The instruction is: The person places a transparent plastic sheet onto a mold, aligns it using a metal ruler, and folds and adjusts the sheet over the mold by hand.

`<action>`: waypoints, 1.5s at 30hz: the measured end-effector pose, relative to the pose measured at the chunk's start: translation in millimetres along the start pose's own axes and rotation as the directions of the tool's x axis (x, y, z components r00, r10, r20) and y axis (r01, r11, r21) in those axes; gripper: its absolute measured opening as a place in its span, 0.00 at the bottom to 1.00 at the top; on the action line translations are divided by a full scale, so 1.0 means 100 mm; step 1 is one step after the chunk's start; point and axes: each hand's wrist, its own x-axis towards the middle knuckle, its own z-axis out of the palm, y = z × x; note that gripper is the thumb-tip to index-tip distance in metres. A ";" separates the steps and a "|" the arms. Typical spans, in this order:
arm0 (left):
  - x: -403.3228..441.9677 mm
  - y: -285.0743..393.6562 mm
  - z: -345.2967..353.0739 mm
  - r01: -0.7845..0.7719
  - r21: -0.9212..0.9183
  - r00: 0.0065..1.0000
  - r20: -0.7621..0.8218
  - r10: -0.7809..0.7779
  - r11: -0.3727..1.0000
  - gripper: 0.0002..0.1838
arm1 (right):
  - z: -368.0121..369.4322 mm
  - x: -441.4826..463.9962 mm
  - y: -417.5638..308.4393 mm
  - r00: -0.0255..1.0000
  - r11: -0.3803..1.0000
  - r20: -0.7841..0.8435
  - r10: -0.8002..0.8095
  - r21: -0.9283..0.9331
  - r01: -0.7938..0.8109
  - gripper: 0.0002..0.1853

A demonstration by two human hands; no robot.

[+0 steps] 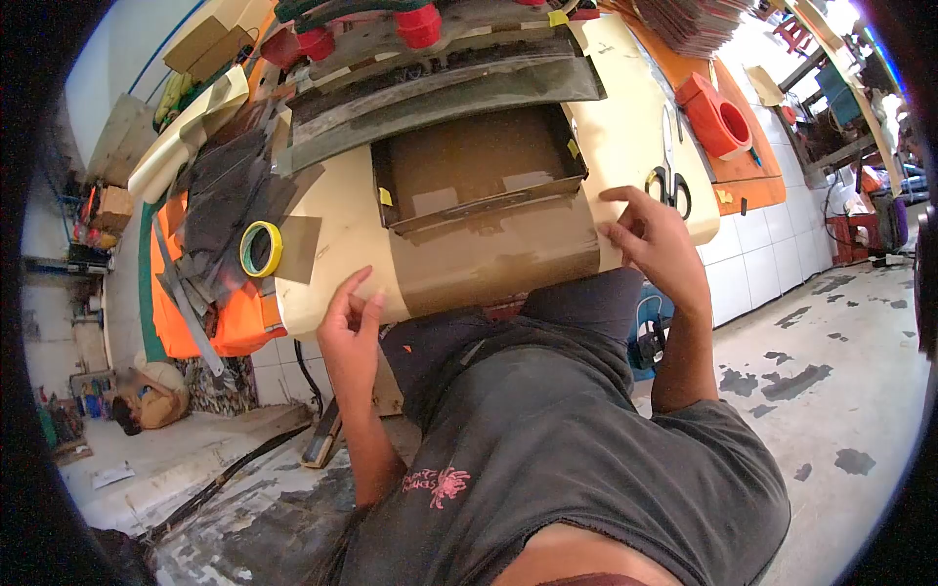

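A brown sheet (pixel 498 259) lies across the near side of the cream-covered table and hangs over its front edge. On it rests a shallow dark tray-like box (pixel 479 205) with bits of yellow tape on its walls. My left hand (pixel 352 317) is just left of the sheet, fingers apart, holding nothing. Near the sheet's right edge is my right hand (pixel 655 234), thumb and forefinger spread with nothing between them. Whether the fingertips touch the sheet or the table, I cannot tell. Black-handled scissors (pixel 669 186) lie just beyond my right hand.
A yellow tape roll (pixel 261 249) sits at the left among dark sheet scraps (pixel 230 181) and a metal ruler (pixel 186 298). Long dark strips (pixel 449 103) lie behind the box. An orange-red tape roll (pixel 713 117) stands at the right, near stacked sheets (pixel 694 20).
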 end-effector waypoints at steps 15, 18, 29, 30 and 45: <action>0.55 -0.06 0.37 -0.504 0.467 0.812 -0.030 0.583 0.726 0.30 | 0.19 0.29 0.12 0.953 0.915 -0.170 -0.251 -0.364 0.176 0.20; 0.60 -0.14 0.40 -0.509 0.493 0.799 -0.034 0.600 0.706 0.29 | 0.22 0.31 0.13 0.939 0.905 -0.196 -0.281 -0.380 0.192 0.19; 0.67 -0.11 0.43 -0.461 0.525 0.802 -0.098 0.589 0.715 0.23 | 0.29 0.36 0.19 0.903 0.879 -0.269 -0.336 -0.433 0.198 0.16; 0.69 -0.10 0.43 -0.474 0.503 0.800 -0.098 0.592 0.723 0.23 | 0.30 0.36 0.19 0.894 0.874 -0.281 -0.349 -0.441 0.203 0.15; 0.77 -0.11 0.44 -0.477 0.404 0.792 -0.186 0.581 0.780 0.18 | 0.36 0.35 0.14 0.860 0.868 -0.329 -0.390 -0.443 0.225 0.11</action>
